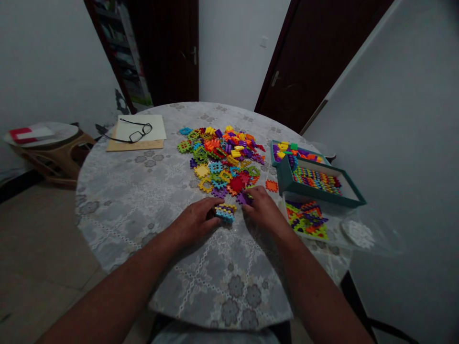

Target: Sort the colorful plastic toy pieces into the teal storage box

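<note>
My left hand is closed round one end of a small stack of notched plastic pieces, yellow on top and blue below, just above the tablecloth. To its right, my right hand pinches a purple notched piece at the near edge of a pile. That pile of colourful interlocking pieces spreads over the middle of the round table. A dark red piece lies just beyond my right hand. One orange square piece lies apart, to the right of the pile.
On the right stand a teal box with rows of pieces, its smaller blue-rimmed neighbour and a clear tray of flat pieces. A plastic bag lies beside them. Glasses rest on papers at the far left.
</note>
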